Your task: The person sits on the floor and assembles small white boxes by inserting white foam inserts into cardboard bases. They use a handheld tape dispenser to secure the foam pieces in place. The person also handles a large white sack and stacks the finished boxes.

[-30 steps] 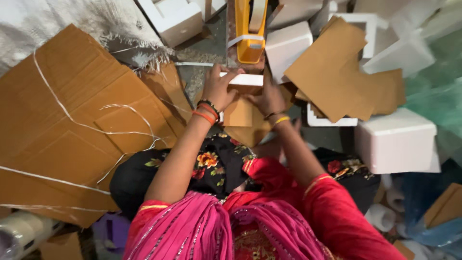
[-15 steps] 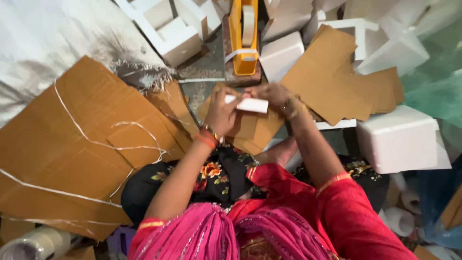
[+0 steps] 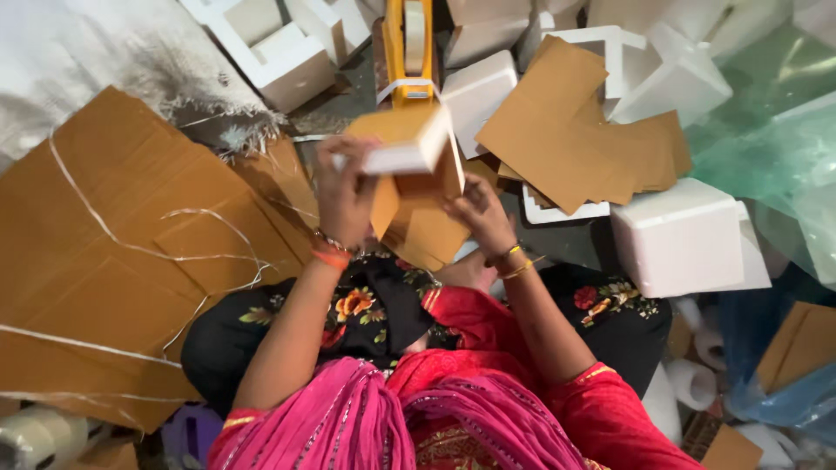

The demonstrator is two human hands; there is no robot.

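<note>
1. Since half a second ago, we are seeing the small box (image 3: 409, 144) lifted higher, away from the lap, and turned so that one brown face and one white face are showing; both hands have risen with it.
2. We are watching the left hand (image 3: 344, 196) curling its fingers tight around the box's white end, while the right hand (image 3: 475, 213) is pressing narrow fingers against the hanging brown flap (image 3: 418, 222) below it.
3. We are finding little free room: the yellow tape dispenser (image 3: 409, 52) is standing just beyond the box, white foam blocks (image 3: 684, 235) are crowding the right side, and loose cardboard pieces (image 3: 579, 139) are lying near the right hand.
4. Flat cardboard sheets (image 3: 113, 261) tied with white string are filling the left edge.
5. We are seeing the box as brown card outside and white within, slightly tilted, held above the person's knees.
</note>
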